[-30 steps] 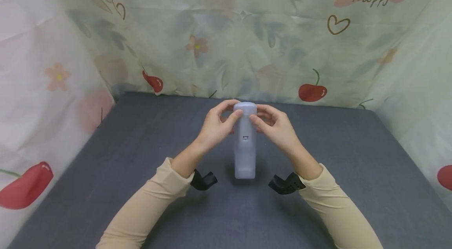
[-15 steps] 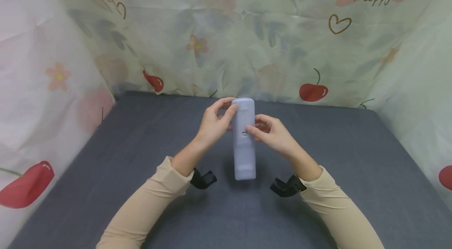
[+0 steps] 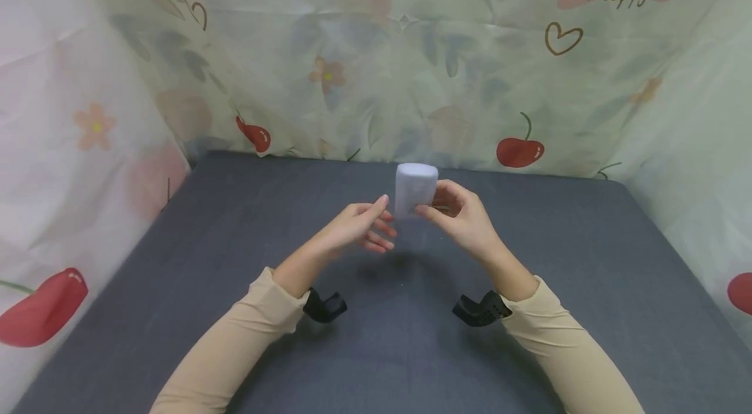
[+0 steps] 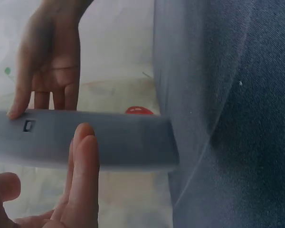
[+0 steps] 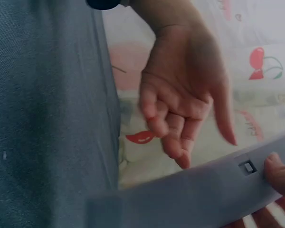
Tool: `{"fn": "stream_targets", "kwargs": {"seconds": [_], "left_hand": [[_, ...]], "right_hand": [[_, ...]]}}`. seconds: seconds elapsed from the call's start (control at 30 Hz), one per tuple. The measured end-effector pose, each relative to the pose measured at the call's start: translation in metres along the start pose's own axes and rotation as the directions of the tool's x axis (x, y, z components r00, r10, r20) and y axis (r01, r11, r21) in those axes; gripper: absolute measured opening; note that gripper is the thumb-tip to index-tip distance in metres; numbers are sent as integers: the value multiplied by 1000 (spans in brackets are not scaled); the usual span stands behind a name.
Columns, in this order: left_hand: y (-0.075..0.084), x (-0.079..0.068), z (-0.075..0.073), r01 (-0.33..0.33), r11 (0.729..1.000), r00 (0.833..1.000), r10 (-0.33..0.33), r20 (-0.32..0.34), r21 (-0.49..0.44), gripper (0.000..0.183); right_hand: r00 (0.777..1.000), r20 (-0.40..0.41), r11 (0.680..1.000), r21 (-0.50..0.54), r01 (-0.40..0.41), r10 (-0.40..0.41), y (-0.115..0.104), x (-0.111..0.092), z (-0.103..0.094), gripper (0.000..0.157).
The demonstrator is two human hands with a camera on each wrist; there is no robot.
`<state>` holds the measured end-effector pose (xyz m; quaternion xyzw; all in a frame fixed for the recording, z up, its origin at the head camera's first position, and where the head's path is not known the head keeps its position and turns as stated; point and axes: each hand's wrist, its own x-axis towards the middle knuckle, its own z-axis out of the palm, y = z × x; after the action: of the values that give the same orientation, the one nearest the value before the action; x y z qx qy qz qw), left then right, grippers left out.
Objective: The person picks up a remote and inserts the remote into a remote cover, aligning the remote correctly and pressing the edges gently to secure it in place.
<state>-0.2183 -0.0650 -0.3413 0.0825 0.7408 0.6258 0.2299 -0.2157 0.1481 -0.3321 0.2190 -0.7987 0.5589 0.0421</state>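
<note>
A long, pale lavender-grey plastic case [image 3: 414, 187] with rounded edges and a small square latch-like notch is held above the dark table. My right hand [image 3: 470, 218] pinches its right side, thumb on the near face and fingers behind. Seen from the head, the case looks foreshortened, tipped so that one end faces me. To its lower left, my left hand [image 3: 352, 228] holds nothing, fingers loosely extended and spread. In the left wrist view, the left fingers [image 4: 85, 175] pass in front of the case [image 4: 128, 142]; its left end is cut off by the frame.
A dark grey cloth covers the table [image 3: 405, 349]. Patterned curtains [image 3: 376, 74] with cherries and lettering stand behind and on both sides. Black wrist mounts [image 3: 482, 309] jut inward below the cream sleeves [image 3: 564, 349].
My left hand has let go of the case and moved down and slightly left. My right hand still pinches the case, which has tipped from upright to foreshortened.
</note>
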Motion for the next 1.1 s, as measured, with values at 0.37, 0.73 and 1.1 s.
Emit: {"fn": "stream_targets", "kwargs": {"seconds": [0.37, 0.73, 1.1], "left_hand": [[6, 2, 0, 31, 973, 999, -33, -2, -229, 53], [4, 2, 1, -34, 970, 998, 22, -52, -240, 55], [-1, -2, 3, -126, 977, 990, 114, -78, -170, 54]], "right_hand": [[950, 135, 960, 22, 281, -281, 9, -4, 4, 32], [963, 118, 953, -157, 260, -243, 9, -7, 4, 33], [997, 69, 999, 16, 42, -43, 13, -6, 4, 39]]}}
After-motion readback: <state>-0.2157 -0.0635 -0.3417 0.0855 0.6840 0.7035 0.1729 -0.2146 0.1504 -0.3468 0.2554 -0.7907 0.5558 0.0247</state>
